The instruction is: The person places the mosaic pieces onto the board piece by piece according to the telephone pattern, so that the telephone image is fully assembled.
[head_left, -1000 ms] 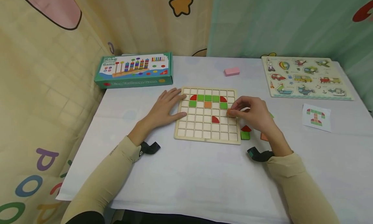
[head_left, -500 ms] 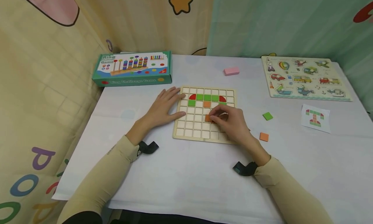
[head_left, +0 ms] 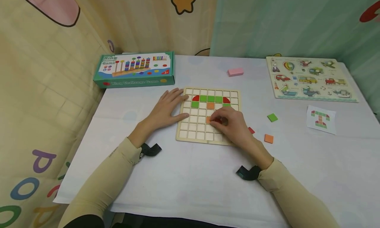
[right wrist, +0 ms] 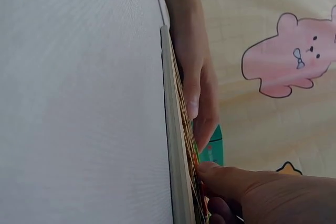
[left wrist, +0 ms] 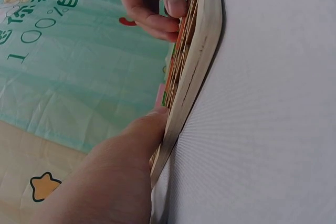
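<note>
A wooden grid board [head_left: 193,141] lies flat on the white table, with green square tiles [head_left: 211,99], red quarter-round tiles [head_left: 195,98] and an orange square tile [head_left: 210,105] in its upper cells. My left hand [head_left: 166,107] rests along the board's left edge, thumb and fingers spread. Over the middle of the grid, my right hand [head_left: 230,122] pinches another orange square tile [head_left: 208,120] down at a cell. Some red shows beneath those fingers, and the hand covers the board's lower right cells. In the left wrist view, the right fingertips [left wrist: 176,11] touch the board's top side.
Right of the board lie a loose green tile [head_left: 272,117], an orange tile [head_left: 269,138] and a red piece [head_left: 251,130] partly behind the wrist. Farther right is a printed pattern card [head_left: 321,119]. A game box [head_left: 133,81], pink block [head_left: 235,72] and picture puzzle [head_left: 311,86] stand behind.
My right hand has moved left from the board's right edge to its middle with the orange tile, then shifted slightly farther left. My left hand stays in place on the board.
</note>
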`<state>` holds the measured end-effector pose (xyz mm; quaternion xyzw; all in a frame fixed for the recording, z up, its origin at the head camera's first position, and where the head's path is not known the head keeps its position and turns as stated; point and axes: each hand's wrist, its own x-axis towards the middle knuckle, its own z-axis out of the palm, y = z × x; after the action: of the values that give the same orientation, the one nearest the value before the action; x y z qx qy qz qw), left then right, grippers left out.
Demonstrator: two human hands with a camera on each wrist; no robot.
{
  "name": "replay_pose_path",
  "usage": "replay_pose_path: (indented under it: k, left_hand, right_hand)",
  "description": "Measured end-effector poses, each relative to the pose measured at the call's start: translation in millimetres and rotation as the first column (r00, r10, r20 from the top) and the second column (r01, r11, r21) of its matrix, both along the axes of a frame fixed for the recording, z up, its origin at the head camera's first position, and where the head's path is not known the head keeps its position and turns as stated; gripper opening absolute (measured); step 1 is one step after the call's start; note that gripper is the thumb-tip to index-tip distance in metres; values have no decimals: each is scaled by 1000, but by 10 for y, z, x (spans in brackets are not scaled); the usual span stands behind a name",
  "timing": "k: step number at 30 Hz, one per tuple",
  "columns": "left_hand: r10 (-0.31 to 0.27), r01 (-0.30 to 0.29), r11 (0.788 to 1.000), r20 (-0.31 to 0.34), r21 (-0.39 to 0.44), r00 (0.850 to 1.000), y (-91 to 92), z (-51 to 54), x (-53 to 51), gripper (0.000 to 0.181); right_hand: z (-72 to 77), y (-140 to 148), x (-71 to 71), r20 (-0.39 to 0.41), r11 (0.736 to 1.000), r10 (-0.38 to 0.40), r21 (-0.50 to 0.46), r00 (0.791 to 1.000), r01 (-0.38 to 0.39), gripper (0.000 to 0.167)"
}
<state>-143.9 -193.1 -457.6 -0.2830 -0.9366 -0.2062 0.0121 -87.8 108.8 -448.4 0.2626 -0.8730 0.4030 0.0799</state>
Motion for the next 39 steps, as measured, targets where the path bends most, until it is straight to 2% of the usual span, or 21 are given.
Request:
replay_pose_path:
  k: [3,7,11,15,20,23,27,30,34,37,39]
  left_hand:
    - [-2,2,1000,6,3,1000,0,7,5,74]
    - [-6,6,1000,10,6,1000,2,10,6,74]
    - [-7,7,1000,3,9,1000,-2,7,0,73]
    - [-12,12,1000,2,15,1000,-2,6,0,73]
    - [-15,15,1000,4,14,1000,1,12,1,73]
    - [-12,12,1000,4,11,1000,-1,11,-1,73]
    - [-8,8,1000,7,5,1000,-10,3,-5,73]
    - [-7,7,1000,7,5,1000,-15,-3,-5,73]
    - [-6,6,1000,5,5,1000,-15,-5,-5,74]
    - [-6,6,1000,5,3,1000,-14,-5,-6,74]
    - [-5,5,1000,5,-1,1000,-13,-3,-5,73]
  right_hand:
    - [14,7,1,4,1000,4,20,1000,-4,13]
    - [105,112,-28,50,1000,13,21,999,-14,14]
    - [260,371,-120,129,997,-57,52,990,51,15]
    - [410,677,-212,204,981,-159,139,966,132,17]
    - [565,1027,-255,301,963,-195,239,934,124,22]
    - [618,1223,-256,332,941,-241,308,912,137,27]
    - [631,1420,-266,337,898,-340,392,878,197,31]
    - [618,1500,-270,366,870,-404,435,838,230,33]
    - [604,1535,-271,416,852,-444,470,794,231,36]
    - [591,1527,-272,430,852,-451,470,782,232,36]
    - [577,1507,-279,433,859,-444,455,784,236,35]
